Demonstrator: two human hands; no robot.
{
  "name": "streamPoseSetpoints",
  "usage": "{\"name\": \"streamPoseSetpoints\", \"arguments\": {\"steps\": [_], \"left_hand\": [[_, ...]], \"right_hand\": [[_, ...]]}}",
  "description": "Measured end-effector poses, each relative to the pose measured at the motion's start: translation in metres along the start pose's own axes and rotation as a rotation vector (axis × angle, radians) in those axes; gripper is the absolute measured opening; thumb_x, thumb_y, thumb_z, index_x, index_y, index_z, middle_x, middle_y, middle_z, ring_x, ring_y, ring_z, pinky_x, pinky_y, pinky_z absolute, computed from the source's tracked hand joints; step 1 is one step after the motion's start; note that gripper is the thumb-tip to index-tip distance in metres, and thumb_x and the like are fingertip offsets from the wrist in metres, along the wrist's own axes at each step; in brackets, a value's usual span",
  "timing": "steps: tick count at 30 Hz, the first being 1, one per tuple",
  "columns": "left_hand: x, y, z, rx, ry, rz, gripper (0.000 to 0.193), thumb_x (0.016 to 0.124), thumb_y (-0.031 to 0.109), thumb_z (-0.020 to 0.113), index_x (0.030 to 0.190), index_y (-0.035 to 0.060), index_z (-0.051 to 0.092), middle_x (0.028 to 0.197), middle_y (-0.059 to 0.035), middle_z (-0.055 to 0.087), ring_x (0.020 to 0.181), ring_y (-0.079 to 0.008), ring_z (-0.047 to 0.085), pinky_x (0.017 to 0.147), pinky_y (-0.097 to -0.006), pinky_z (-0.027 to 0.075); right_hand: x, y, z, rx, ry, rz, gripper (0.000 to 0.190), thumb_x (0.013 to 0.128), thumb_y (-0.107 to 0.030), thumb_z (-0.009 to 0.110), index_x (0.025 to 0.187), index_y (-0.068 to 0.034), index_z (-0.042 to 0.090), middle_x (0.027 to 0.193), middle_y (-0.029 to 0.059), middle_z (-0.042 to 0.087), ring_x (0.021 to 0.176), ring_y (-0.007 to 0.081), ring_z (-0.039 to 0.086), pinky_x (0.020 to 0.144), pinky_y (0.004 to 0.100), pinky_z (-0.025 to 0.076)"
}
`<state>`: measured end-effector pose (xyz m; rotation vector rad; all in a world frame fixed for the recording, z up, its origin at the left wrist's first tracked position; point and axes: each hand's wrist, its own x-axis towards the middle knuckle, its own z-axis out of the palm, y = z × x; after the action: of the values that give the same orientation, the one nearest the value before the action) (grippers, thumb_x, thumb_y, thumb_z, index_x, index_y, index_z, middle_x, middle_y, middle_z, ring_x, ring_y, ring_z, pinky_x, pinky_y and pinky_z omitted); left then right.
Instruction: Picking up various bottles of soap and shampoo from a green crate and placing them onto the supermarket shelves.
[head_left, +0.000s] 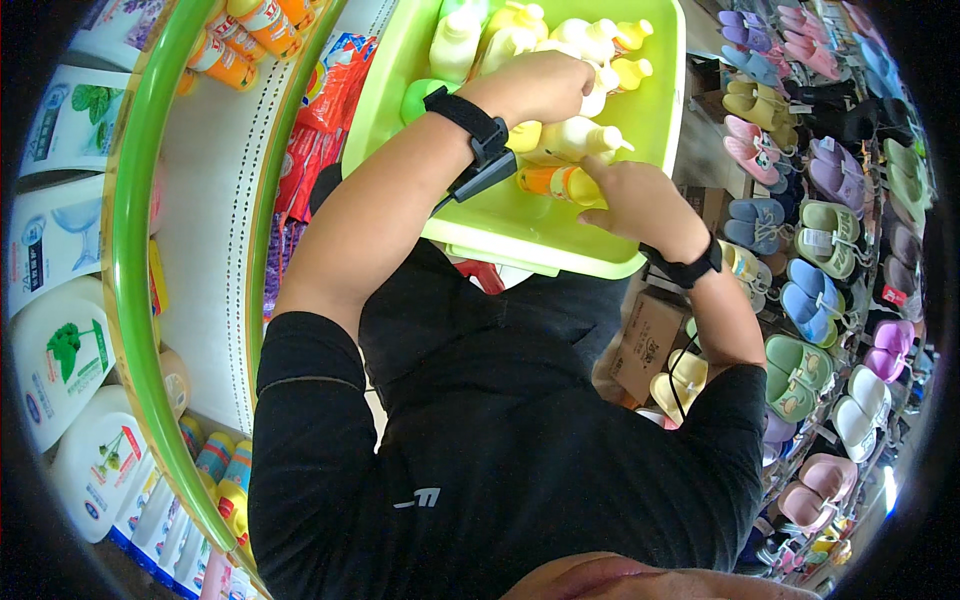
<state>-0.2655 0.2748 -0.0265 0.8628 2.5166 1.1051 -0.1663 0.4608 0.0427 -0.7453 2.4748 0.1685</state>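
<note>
A lime-green plastic basket (662, 75) holds several pale yellow and white bottles. My left hand (551, 84) lies over the bottles with its fingers curled beside a white bottle's neck; its grip is hidden. Fingers apart, my right hand (637, 199) is at the basket's near right side, its index fingertip beside a pale yellow bottle (562, 140). Below that bottle lies an orange bottle with a yellow cap (555, 184), close to my right thumb. A white bottle (455, 46) stands at the basket's back left, above a green item (424, 101).
At left, a green-edged shelf (131, 225) bears orange bottles (221, 60) and large white bottles (64, 360). Red packets (330, 90) lie by the basket's left side. Racks of plastic slippers (814, 296) line the right, above a cardboard box (646, 343).
</note>
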Motion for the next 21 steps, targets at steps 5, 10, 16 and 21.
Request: {"name": "streamPoseSetpoints", "arguments": {"steps": [5,10,16,21], "left_hand": [[0.000,-0.005,-0.001,0.025,0.064,0.037,0.030,0.093,0.012,0.051,0.115,0.0042,0.069,0.102,-0.0206,0.072,0.097,-0.0362,0.069,0.087,-0.0440,0.053],[0.002,-0.008,-0.002,0.024,-0.001,-0.014,0.028,0.095,0.015,0.051,0.114,0.0042,0.069,0.103,-0.0207,0.072,0.097,-0.0370,0.068,0.088,-0.0448,0.053],[0.005,-0.009,0.003,0.057,-0.030,0.039,0.029,0.096,0.016,0.050,0.113,0.0029,0.069,0.106,-0.0209,0.072,0.098,-0.0369,0.069,0.088,-0.0451,0.053],[0.007,-0.004,0.003,-0.170,0.067,0.057,0.030,0.099,0.020,0.049,0.113,0.0017,0.070,0.102,-0.0176,0.073,0.090,-0.0305,0.071,0.083,-0.0415,0.054]], "right_hand": [[0.013,0.004,0.015,-0.074,0.119,-0.088,0.042,0.082,-0.026,0.076,0.116,-0.006,0.062,0.081,0.0163,0.070,0.078,0.0373,0.070,0.069,0.0487,0.054],[0.006,0.022,-0.003,-0.048,0.088,-0.103,0.038,0.086,-0.023,0.072,0.122,-0.009,0.067,0.086,0.0179,0.071,0.084,0.0375,0.069,0.075,0.0484,0.054],[-0.037,0.055,-0.043,0.462,0.185,0.089,0.032,0.097,-0.023,0.066,0.124,-0.006,0.070,0.091,0.0170,0.072,0.075,0.0234,0.067,0.074,0.0341,0.053],[-0.073,0.094,-0.055,0.934,0.469,0.151,0.036,0.107,-0.029,0.051,0.121,-0.001,0.069,0.085,-0.0035,0.065,0.066,0.0030,0.049,0.057,0.0202,0.038]]}}
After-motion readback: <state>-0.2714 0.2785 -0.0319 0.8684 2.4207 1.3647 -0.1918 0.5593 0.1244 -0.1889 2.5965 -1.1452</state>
